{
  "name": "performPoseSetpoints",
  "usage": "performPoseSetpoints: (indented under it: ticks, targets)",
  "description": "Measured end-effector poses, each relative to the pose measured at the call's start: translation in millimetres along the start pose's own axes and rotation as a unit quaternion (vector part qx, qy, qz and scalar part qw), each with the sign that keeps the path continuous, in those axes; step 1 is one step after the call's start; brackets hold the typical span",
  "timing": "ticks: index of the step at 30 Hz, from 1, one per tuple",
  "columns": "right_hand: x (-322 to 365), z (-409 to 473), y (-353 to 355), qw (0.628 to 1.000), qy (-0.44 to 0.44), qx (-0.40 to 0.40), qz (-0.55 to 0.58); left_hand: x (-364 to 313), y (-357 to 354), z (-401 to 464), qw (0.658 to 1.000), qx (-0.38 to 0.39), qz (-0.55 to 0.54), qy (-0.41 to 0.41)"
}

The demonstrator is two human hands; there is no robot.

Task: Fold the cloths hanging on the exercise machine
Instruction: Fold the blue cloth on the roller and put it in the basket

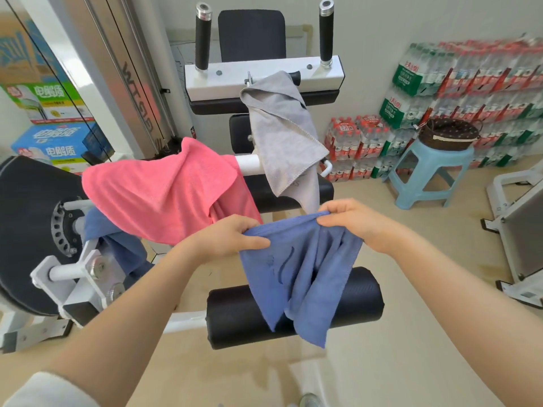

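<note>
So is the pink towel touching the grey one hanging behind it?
Apart. The head view shows a bare stretch of white bar between the pink towel and the grey towel.

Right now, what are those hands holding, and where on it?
Both hands hold one blue cloth by its top edge: the left hand near one end, the right hand near the other.

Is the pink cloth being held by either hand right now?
No, both the left hand and the right hand grip the top edge of the blue cloth, while the pink cloth hangs untouched on the machine.
</note>
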State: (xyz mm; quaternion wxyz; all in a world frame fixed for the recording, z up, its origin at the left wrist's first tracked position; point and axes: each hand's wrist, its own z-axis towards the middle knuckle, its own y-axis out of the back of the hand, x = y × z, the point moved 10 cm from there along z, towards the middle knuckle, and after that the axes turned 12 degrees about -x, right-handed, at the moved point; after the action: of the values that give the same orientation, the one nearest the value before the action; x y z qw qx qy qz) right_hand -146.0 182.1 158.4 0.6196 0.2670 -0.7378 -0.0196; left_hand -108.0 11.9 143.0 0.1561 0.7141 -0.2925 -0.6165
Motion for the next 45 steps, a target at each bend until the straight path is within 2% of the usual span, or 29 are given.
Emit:
performPoseSetpoints:
  ticks: [3,6,9,12,13,16,19,21,25,28,31,33,39,42,45]
  targets:
    - [-16.4,0.5,6.1,0.999,-0.038,0.015,-0.014,-4.1,-10.7,-1.1,0.984,0.003,-0.177,0.03]
    - [-32.3,6.3,14.1,0.996,-0.061,-0.051,-0.039,-16.8,-43.1,-4.6,0.95,-0.016,-0.308,0.053]
    - [-39.4,5.9,4.8,0.995,-0.076,-0.047,-0.031,-20.0,-85.2,-1.1,0.878,0.023,-0.466,0.112]
    - [-30.9,0.3,-8.9,0.998,-0.049,0.017,-0.041,-12.0,-108.2,1.0,0.801,0.038,-0.561,0.207]
    - [-27.3,-2.4,-14.4,0.998,-0.041,0.046,-0.027,-8.1,-112.3,2.0,0.791,0.036,-0.57,0.219]
    - [-22.0,-11.3,-25.8,0.992,-0.036,0.119,0.016,-3.1,-113.9,5.4,0.805,0.027,-0.556,0.207]
    - [-23.6,-18.1,-28.3,0.983,-0.035,0.179,0.006,3.0,-101.3,11.0,0.829,-0.021,-0.528,0.183]
    - [-24.4,-20.5,-29.8,0.979,-0.032,0.198,0.018,10.6,-94.8,13.0,0.824,-0.054,-0.533,0.184]
    - [-15.9,-10.1,-15.7,0.994,0.043,0.09,-0.042,21.4,-86.5,17.4,0.824,-0.11,-0.532,0.159]
    - [-4.9,-8.3,-17.6,0.989,0.104,0.062,-0.087,14.9,-86.3,14.8,0.837,-0.144,-0.508,0.144]
    - [-0.3,-2.1,-16.0,0.981,0.149,0.006,-0.12,-2.9,-92.0,12.6,0.842,-0.128,-0.51,0.117]
    - [-1.8,2.5,-13.9,0.976,0.16,-0.028,-0.144,-5.1,-95.1,11.5,0.832,-0.128,-0.526,0.123]
    - [-12.4,4.7,-17.9,0.98,0.142,-0.024,-0.138,1.5,-101.9,9.4,0.797,-0.143,-0.571,0.135]
    - [-15.1,2.4,-20.5,0.983,0.133,-0.005,-0.128,8.2,-97.5,7.0,0.797,-0.201,-0.551,0.141]
    - [-15.6,-2.5,-25.6,0.985,0.134,0.01,-0.112,7.2,-87.4,7.7,0.799,-0.249,-0.536,0.112]
